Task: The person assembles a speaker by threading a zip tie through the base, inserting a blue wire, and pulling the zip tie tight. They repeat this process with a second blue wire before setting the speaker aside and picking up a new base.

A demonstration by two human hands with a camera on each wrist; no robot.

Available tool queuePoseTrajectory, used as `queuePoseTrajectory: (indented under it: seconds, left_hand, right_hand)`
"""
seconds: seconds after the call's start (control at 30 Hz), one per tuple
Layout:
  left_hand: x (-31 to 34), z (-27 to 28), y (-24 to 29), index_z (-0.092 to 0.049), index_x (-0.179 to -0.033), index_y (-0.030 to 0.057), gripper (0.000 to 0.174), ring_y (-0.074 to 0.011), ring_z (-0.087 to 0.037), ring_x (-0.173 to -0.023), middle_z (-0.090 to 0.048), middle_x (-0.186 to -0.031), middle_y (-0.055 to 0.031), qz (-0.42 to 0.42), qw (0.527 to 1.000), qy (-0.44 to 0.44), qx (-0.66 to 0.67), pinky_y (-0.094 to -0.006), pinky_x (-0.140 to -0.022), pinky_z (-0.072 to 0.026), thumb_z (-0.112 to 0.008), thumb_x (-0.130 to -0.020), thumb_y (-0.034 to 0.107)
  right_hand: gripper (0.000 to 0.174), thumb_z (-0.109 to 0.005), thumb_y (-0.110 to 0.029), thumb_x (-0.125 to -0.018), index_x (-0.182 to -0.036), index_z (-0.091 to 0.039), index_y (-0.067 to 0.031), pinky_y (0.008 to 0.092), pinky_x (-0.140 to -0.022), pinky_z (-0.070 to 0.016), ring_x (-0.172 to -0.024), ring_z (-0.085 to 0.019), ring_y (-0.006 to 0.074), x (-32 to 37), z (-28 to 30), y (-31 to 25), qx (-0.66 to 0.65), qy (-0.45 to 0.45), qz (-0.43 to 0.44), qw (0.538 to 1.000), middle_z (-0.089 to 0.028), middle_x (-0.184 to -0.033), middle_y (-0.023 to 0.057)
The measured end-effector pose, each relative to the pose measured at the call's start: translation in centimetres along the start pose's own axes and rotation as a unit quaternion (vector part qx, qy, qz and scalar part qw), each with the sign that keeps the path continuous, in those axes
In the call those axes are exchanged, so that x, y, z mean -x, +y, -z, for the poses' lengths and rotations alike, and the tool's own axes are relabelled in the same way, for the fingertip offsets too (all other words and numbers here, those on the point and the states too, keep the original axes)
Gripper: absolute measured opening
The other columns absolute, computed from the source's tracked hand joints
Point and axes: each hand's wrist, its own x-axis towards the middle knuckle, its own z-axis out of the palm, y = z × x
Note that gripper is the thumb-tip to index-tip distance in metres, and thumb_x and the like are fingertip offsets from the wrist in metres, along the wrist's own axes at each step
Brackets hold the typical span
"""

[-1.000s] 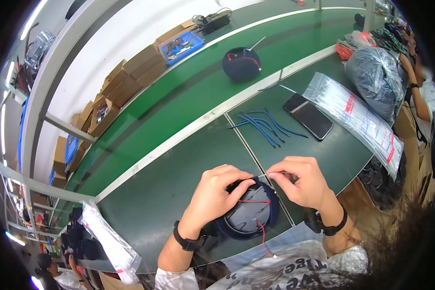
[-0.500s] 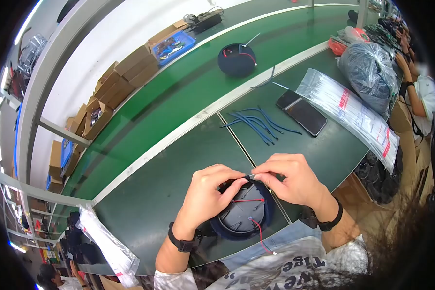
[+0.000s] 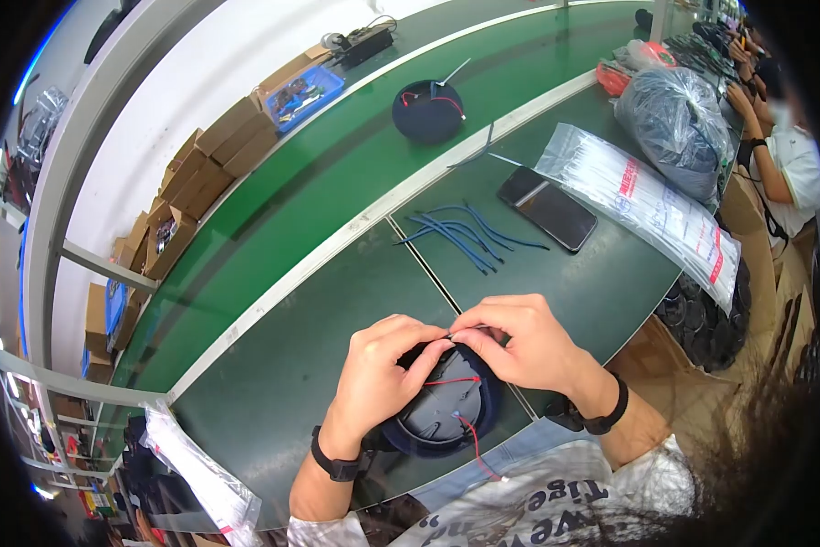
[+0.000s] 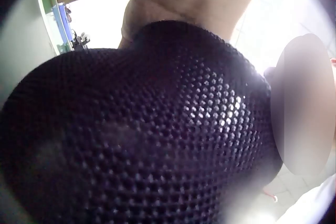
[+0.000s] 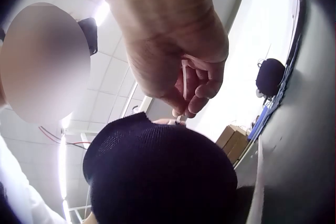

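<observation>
A round shell covered in dark navy mesh fabric (image 3: 490, 401) is held at the table's front edge, its grey plastic inside (image 3: 437, 415) facing up with red wires (image 3: 469, 428) on it. My left hand (image 3: 387, 360) pinches the fabric at the far rim. Beside it, fingertips close together at that rim, my right hand (image 3: 519, 342) pinches a thin white cable tie (image 5: 185, 77), seen in the right wrist view. The mesh side (image 4: 173, 129) fills most of the left wrist view and hides the left fingers.
Several blue cords (image 3: 465, 235) lie beyond the hands, near a black phone (image 3: 549, 210) and a plastic bag of white ties (image 3: 647, 201). A second navy round piece (image 3: 428, 114) sits on the green strip. Another plastic bag (image 3: 196, 465) lies at left, cardboard boxes (image 3: 237, 132) behind.
The right hand has come closer to the left one, and the white tie that showed between them is now mostly hidden by the fingers. The head view has shifted slightly.
</observation>
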Motion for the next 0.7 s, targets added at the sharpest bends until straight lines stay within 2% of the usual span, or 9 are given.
queuePoseTrajectory:
  seconds: [0.07,0.1,0.2,0.23,0.33,0.47,0.57,0.7]
  left_hand:
    - [0.1,0.7,0.3,-0.083,-0.098,0.0021,0.012,-0.0212,-0.073,-0.07,-0.079,-0.086,-0.0116,0.021,1.0,-0.009,-0.01,-0.0303,-0.063,-0.0569,-0.086,-0.086,0.005]
    - [0.1,0.9,0.4,-0.083,-0.097,0.0021,0.012,-0.0212,-0.073,-0.07,-0.078,-0.085,-0.0116,0.032,0.999,-0.013,-0.015,-0.0303,-0.063,-0.0568,-0.086,-0.086,0.005]
    - [0.2,0.8,0.2,-0.083,-0.097,0.0021,0.012,-0.0209,-0.072,-0.069,-0.078,-0.085,-0.0115,0.017,0.999,-0.017,-0.024,-0.0303,-0.063,-0.0564,-0.086,-0.086,0.005]
    - [0.3,0.7,0.1,-0.083,-0.097,0.002,0.012,-0.0205,-0.072,-0.068,-0.078,-0.085,-0.0113,0.018,1.0,-0.013,-0.018,-0.0302,-0.062,-0.0561,-0.086,-0.086,0.005]
    - [0.3,0.7,0.0,-0.083,-0.097,0.0019,0.012,-0.0193,-0.071,-0.067,-0.078,-0.084,-0.011,0.024,1.0,-0.005,-0.008,-0.0298,-0.062,-0.055,-0.086,-0.086,0.005]
    - [0.3,0.7,0.3,-0.083,-0.097,0.0016,0.012,-0.018,-0.07,-0.066,-0.078,-0.084,-0.0108,0.035,0.999,-0.006,-0.003,-0.029,-0.061,-0.054,-0.086,-0.086,0.004]
    - [0.4,0.4,0.2,-0.083,-0.098,0.0015,0.013,-0.0177,-0.069,-0.065,-0.078,-0.084,-0.0107,0.028,1.0,-0.002,-0.004,-0.0289,-0.061,-0.0538,-0.086,-0.086,0.004]
    - [0.4,0.5,0.3,-0.083,-0.097,0.0013,0.013,-0.0177,-0.07,-0.065,-0.078,-0.083,-0.0107,0.028,0.999,0.003,0.015,-0.0291,-0.061,-0.0542,-0.087,-0.085,0.004]
  right_hand:
    - [0.006,-0.076,-0.003,-0.093,-0.097,-0.078,-0.0002,0.0331,-0.06,-0.0541,-0.065,-0.07,0.0235,0.0,0.9,-0.4,-0.005,0.007,-0.045,0.999,-0.076,-0.086,0.0142]
    - [0.006,-0.075,-0.003,-0.093,-0.097,-0.078,-0.0005,0.0358,-0.062,-0.0556,-0.068,-0.071,0.0274,0.0,1.4,-0.1,-0.008,0.005,-0.057,0.998,-0.076,-0.086,0.0144]
    - [0.007,-0.076,-0.004,-0.093,-0.098,-0.078,-0.0001,0.037,-0.064,-0.0567,-0.07,-0.072,0.0288,0.0,0.0,0.0,-0.015,0.005,-0.01,1.0,-0.077,-0.087,0.0148]
    - [0.009,-0.076,-0.005,-0.094,-0.1,-0.078,0.0002,0.0356,-0.064,-0.0573,-0.071,-0.074,0.0264,-0.1,-0.5,0.0,-0.014,0.006,0.013,1.0,-0.078,-0.089,0.0151]
    - [0.01,-0.077,-0.005,-0.094,-0.101,-0.078,0.0003,0.0351,-0.064,-0.0576,-0.072,-0.074,0.0273,0.2,-0.3,0.0,-0.048,-0.007,-0.027,0.998,-0.078,-0.089,0.0158]
    - [0.009,-0.077,-0.005,-0.094,-0.101,-0.078,0.0003,0.032,-0.063,-0.0569,-0.069,-0.074,0.0226,0.6,0.2,0.6,-0.049,0.024,-0.05,0.997,-0.077,-0.086,0.0143]
    - [0.008,-0.077,-0.005,-0.095,-0.1,-0.078,0.0003,0.0311,-0.063,-0.0568,-0.069,-0.074,0.0208,0.4,-1.3,0.5,-0.034,0.058,0.006,0.998,-0.077,-0.085,0.0137]
    - [0.006,-0.076,-0.004,-0.095,-0.1,-0.077,-0.0002,0.0334,-0.063,-0.0571,-0.069,-0.074,0.0257,0.6,-0.9,0.6,-0.043,0.042,-0.012,0.998,-0.077,-0.086,0.0156]
